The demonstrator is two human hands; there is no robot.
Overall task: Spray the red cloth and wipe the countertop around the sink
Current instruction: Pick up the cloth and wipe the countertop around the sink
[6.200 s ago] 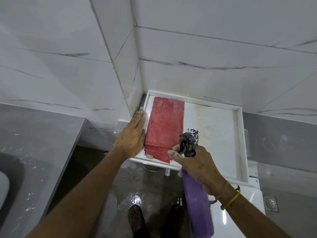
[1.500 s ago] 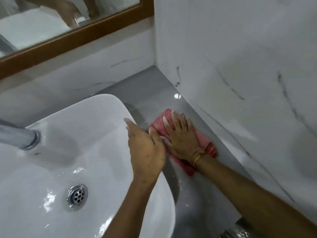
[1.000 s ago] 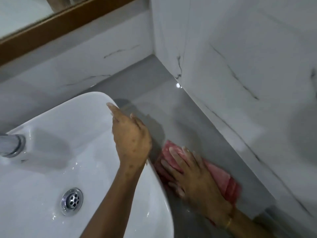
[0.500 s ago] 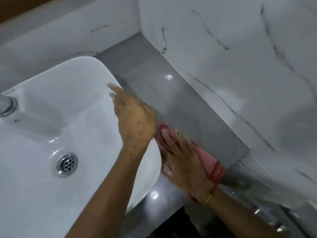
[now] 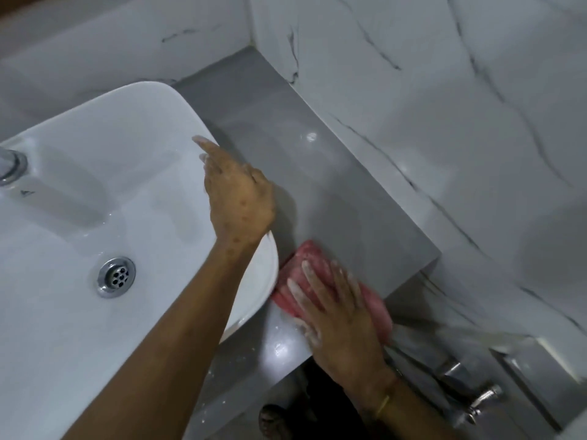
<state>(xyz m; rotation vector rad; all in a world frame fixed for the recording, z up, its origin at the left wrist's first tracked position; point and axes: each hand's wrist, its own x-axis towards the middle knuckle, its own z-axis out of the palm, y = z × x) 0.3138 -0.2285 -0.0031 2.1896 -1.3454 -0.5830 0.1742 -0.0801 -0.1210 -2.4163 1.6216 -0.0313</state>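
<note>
The red cloth [image 5: 306, 254] lies bunched on the grey countertop [image 5: 333, 185], at its front right corner beside the white sink [image 5: 104, 173]. My right hand [image 5: 336, 315] presses flat on the cloth with fingers spread, covering most of it. My left hand [image 5: 236, 198] rests on the sink's right rim, fingers extended, holding nothing. The spray bottle is out of view.
White marble-patterned wall tiles [image 5: 428, 90] border the countertop on the right and at the back. A chrome tap [image 5: 8, 165] sits at the sink's left and a drain [image 5: 116, 276] in its basin. A metal valve [image 5: 482, 400] sticks out below the counter's right end.
My right hand has slid the cloth along the countertop from the back toward the front edge. My left hand has stayed on the sink rim. Earlier the cloth lay on a white shelf.
</note>
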